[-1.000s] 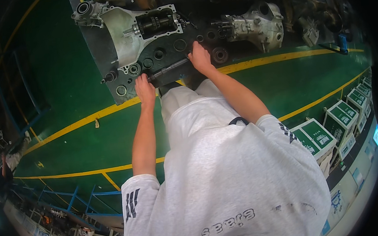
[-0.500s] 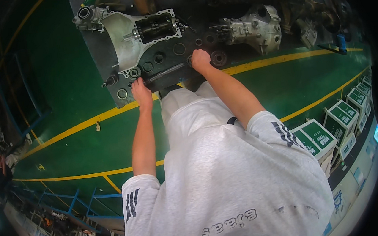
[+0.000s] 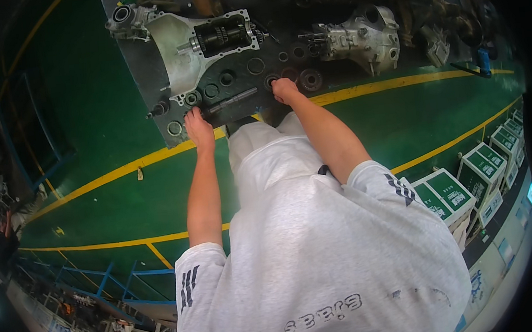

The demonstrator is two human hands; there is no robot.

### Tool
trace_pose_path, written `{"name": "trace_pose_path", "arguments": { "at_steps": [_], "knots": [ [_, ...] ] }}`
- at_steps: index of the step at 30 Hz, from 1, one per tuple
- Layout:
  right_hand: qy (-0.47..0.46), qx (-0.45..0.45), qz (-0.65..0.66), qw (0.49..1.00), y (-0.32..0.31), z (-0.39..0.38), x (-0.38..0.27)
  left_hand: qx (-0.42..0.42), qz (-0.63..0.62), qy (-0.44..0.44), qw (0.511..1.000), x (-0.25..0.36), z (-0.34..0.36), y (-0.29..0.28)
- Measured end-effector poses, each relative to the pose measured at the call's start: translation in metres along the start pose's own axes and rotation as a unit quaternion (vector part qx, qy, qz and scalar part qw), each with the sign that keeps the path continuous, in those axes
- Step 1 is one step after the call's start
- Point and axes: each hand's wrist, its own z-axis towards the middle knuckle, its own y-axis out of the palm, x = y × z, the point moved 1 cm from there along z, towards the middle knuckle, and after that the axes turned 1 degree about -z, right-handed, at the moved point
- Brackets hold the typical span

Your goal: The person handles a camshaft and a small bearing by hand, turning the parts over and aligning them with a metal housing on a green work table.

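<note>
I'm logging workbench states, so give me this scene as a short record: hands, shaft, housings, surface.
Left hand: at the metal shaft's left end; grip unclear
Right hand: at a ring-shaped part right of the shaft; grip unclear
Shaft: between the hands
Housings: open housing with gears inside, left; second housing, right
Surface: dark tabletop
Beside right hand: gear-like disc

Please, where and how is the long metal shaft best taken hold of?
Probably at its uncovered middle, from above, with fingers closing across its narrow width: the slender shaft lies lengthwise on the dark bench, slightly slanted. The left hand is by its left end, leaving the middle more accessible.
</note>
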Motion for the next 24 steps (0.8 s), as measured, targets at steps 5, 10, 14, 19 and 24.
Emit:
{"name": "trace_pose_path", "arguments": {
  "at_steps": [5, 10, 14, 19, 24],
  "knots": [
    [0.012, -0.094, 0.035, 0.995, 0.021, 0.08, 0.039, -0.019, -0.007, 0.001, 1.0, 0.016, 0.01, 0.013],
    [0.318, -0.247, 0.294, 0.867, -0.01, 0.013, -0.022, 0.005, -0.003, -0.021, 1.0, 0.002, 0.001, 0.015],
    [0.237, -0.204, 0.246, 0.917, -0.027, -0.026, -0.028, -0.012, 0.001, -0.026, 1.0, -0.001, 0.0, 0.017],
    [0.161, -0.145, 0.175, 0.96, -0.037, -0.034, -0.023, 0.004, 0.009, -0.015, 1.0, 0.001, -0.008, 0.013],
    [0.155, -0.123, 0.237, 0.951, -0.038, -0.029, -0.023, 0.024, 0.017, -0.005, 1.0, 0.004, -0.017, 0.012]
  ]
}}
